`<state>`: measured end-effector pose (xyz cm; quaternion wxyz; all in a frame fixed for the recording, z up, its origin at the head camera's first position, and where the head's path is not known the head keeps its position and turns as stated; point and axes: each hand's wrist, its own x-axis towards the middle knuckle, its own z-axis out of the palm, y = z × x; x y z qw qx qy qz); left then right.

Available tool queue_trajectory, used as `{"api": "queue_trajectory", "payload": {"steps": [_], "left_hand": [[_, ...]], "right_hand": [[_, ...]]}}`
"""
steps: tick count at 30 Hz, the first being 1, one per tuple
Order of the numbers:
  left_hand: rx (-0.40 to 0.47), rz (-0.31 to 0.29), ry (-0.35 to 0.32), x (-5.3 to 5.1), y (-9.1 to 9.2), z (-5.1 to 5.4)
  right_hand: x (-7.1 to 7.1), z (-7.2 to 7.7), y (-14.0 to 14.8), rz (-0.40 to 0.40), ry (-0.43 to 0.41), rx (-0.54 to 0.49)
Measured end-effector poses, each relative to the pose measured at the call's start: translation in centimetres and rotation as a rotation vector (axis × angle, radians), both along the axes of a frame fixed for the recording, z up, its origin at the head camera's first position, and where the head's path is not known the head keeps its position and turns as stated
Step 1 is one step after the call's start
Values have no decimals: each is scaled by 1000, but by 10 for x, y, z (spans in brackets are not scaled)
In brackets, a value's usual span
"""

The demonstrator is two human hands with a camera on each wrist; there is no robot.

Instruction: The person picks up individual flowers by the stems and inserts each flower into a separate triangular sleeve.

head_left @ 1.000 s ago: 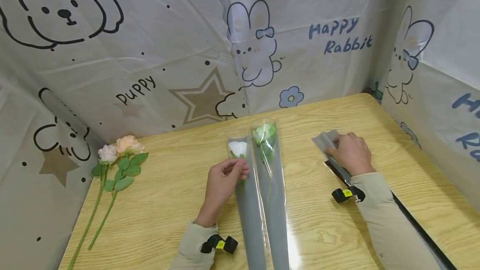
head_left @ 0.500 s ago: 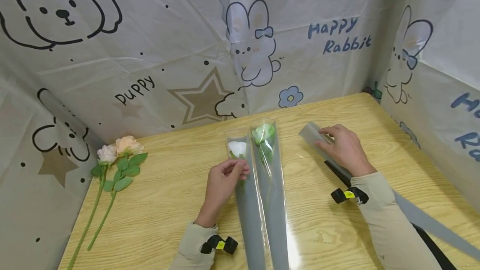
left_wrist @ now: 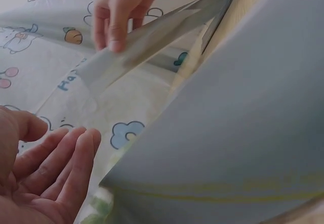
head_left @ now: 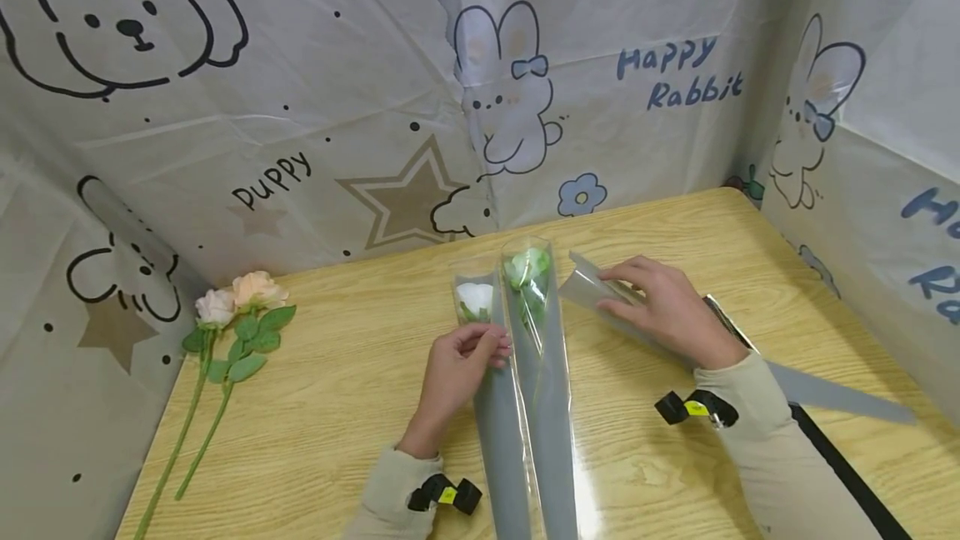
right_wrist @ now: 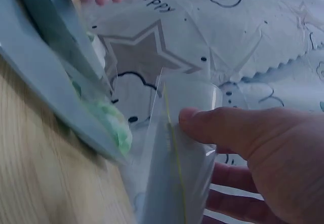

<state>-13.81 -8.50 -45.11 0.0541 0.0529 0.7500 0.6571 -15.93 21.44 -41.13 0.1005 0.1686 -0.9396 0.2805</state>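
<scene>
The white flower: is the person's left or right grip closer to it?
Left. The left grip is just below the white flower in the head view. The right grip is farther away, right of the greenish flower, pinching a grey sleeve.

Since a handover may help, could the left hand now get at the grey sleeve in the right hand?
Likely yes: the left hand looks empty, and just the wrapped greenish rose, lying flat, is between it and the grey sleeve.
</scene>
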Motion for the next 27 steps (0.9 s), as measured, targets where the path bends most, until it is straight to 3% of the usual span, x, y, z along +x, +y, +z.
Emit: {"api": "queue_trajectory", "payload": {"steps": [7, 16, 23, 27], "left_hand": [[21, -75, -15, 6, 11, -3], [-55, -84, 33, 13, 15, -1], [-5, -186, 9, 19, 18, 2], [-34, -170, -23, 20, 21, 2]], "right_hand": [[14, 4, -26, 153, 70, 36], [26, 4, -49, 304, 67, 47], [31, 3, -59, 327, 14, 97], [33, 2, -61, 338, 7, 130]]}}
